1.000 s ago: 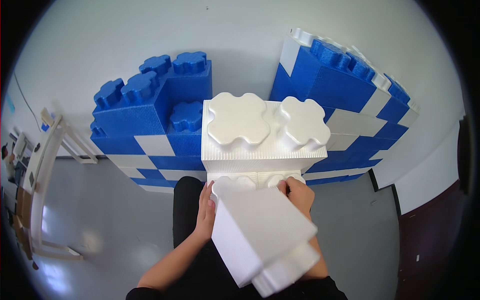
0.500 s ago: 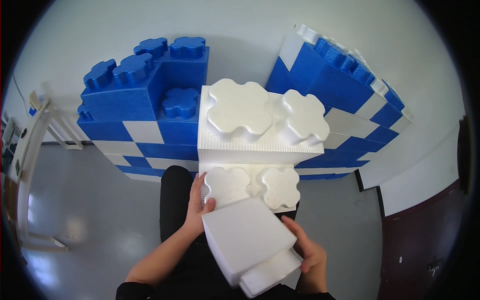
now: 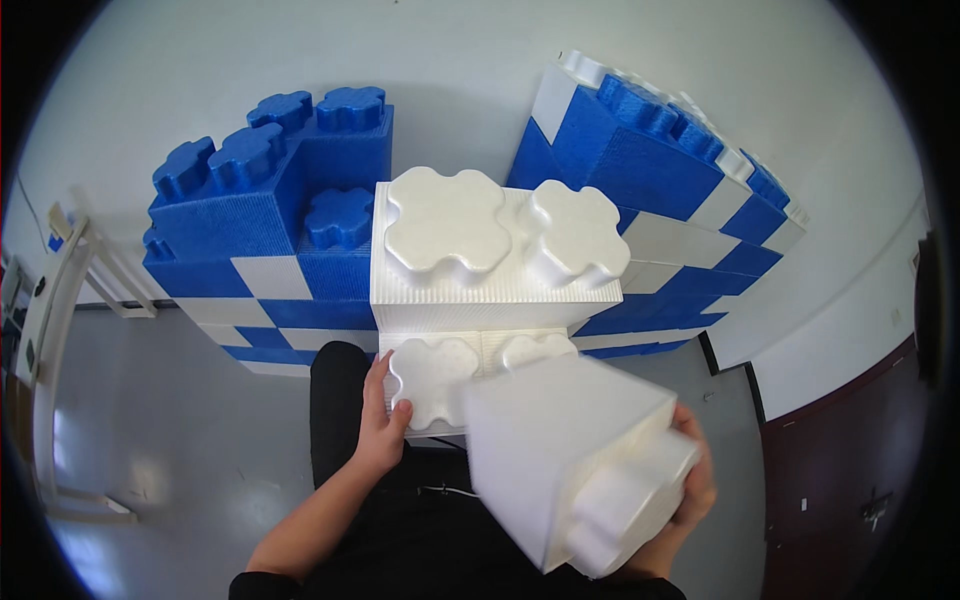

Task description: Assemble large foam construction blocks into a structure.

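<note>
Your half-curled left hand [image 3: 381, 432] grips the white stack [image 3: 495, 316], half-curled right hand [image 3: 699, 488] a loose block [image 3: 560, 430]; grey floor [image 3: 215, 430] flanks the stack, wall [image 3: 455, 100] behind.

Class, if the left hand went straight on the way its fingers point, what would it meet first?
The left hand would probably meet the upper white block first, near its left front corner; depth is unclear, so it might pass alongside.

"What's worn?"
"Black top [image 3: 430, 565], short sleeves [image 3: 265, 586] at seven and five o'clock; left hand [image 3: 382, 425] and right hand [image 3: 697, 482] bare."
"Anything else?"
"Black trouser leg [image 3: 337, 415] at eight o'clock, a thin white cord [image 3: 457, 491] at six."
</note>
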A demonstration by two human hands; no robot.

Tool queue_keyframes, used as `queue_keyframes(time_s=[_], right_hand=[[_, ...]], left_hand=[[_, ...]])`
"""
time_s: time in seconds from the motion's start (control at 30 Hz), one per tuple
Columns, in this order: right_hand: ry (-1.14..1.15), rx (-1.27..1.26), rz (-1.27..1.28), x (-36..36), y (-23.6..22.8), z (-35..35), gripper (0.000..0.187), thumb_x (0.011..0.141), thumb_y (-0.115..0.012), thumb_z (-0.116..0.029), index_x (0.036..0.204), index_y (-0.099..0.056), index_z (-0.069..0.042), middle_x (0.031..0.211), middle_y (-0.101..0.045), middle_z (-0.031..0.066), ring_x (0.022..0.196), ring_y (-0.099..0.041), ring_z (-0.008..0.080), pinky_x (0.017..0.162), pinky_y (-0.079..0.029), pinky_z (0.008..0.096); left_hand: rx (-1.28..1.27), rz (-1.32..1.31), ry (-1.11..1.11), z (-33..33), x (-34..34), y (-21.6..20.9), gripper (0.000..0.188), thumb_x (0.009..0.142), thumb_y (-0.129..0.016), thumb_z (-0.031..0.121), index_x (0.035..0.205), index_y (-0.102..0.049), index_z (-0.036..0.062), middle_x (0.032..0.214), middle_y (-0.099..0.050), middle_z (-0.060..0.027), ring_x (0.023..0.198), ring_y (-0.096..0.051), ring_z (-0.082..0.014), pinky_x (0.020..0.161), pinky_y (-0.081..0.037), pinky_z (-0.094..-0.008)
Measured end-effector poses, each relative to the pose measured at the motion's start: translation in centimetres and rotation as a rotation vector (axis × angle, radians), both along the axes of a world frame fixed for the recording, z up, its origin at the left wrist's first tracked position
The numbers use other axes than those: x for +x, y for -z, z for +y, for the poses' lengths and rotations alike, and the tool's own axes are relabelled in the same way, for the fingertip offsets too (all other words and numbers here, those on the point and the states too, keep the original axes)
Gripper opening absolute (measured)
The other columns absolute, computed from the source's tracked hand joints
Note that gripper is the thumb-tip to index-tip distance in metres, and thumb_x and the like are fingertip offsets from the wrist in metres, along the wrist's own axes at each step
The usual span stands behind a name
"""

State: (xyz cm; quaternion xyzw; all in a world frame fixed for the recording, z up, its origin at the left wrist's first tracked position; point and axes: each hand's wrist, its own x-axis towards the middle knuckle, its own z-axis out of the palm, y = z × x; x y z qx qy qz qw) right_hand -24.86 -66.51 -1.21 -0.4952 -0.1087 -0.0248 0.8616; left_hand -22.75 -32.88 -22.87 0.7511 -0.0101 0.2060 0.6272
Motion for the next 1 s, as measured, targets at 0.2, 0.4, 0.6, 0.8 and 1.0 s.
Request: queue_keyframes(time_s=[0.2, 0.4, 0.6, 0.8, 1.0], right_hand=[[0.059, -0.192, 0.115, 7.7, -0.5, -3.1, 0.063, 0.099, -0.074, -0.038, 0.14, -0.057, 0.006, 0.134, -0.069, 0.0175, 0.123, -0.069, 0.0286, 0.105, -0.057, 0.0394], [-0.079, -0.2, 0.246, 12.4, -0.5, -1.2, 0.049, 0.106, -0.067, -0.039, 0.135, -0.065, 0.002, 0.126, -0.073, 0.0136, 0.114, -0.071, 0.0213, 0.102, -0.056, 0.0355], [-0.066, -0.45, 0.244, 13.3, -1.8, -0.5, 0.05, 0.103, -0.074, -0.038, 0.133, -0.068, 0.001, 0.121, -0.073, 0.0099, 0.109, -0.069, 0.0183, 0.097, -0.054, 0.0317], [0.549, -1.151, -0.537, 11.3, -5.3, 1.0, 0.038, 0.091, -0.082, -0.015, 0.125, -0.07, -0.001, 0.103, -0.07, 0.0068, 0.09, -0.062, 0.0193, 0.089, -0.051, 0.0319], [0.403, -1.478, -0.687, 10.2, -6.6, 6.6, 0.033, 0.094, -0.074, -0.016, 0.07, -0.058, 0.0, 0.066, -0.057, 0.0144, 0.058, -0.056, 0.0328, 0.055, -0.04, 0.0414]], left_hand=[[0.042, 0.023, -0.032, 0.3, -0.2, -0.3, 0.081, 0.107, -0.055, 0.053, 0.164, -0.032, 0.0002, 0.166, -0.033, -0.0282, 0.158, -0.028, -0.0444, 0.129, -0.021, -0.0516], [0.047, 0.017, -0.007, 0.1, -0.1, -0.6, 0.08, 0.106, -0.055, 0.05, 0.165, -0.031, 0.0008, 0.168, -0.032, -0.0273, 0.159, -0.026, -0.0446, 0.129, -0.02, -0.0523], [0.039, 0.03, -0.026, 0.3, -0.1, -0.7, 0.08, 0.106, -0.054, 0.051, 0.165, -0.031, 0.0011, 0.168, -0.031, -0.0267, 0.16, -0.025, -0.0456, 0.13, -0.02, -0.0535], [0.078, 0.035, -0.03, 0.2, -0.3, -0.9, 0.08, 0.106, -0.054, 0.051, 0.165, -0.031, 0.0011, 0.168, -0.032, -0.027, 0.159, -0.025, -0.046, 0.13, -0.02, -0.0536], [0.049, 0.034, -0.02, 0.2, -0.2, -0.7, 0.081, 0.106, -0.055, 0.05, 0.164, -0.031, -0.0002, 0.168, -0.032, -0.0266, 0.16, -0.024, -0.0457, 0.13, -0.019, -0.0534]])
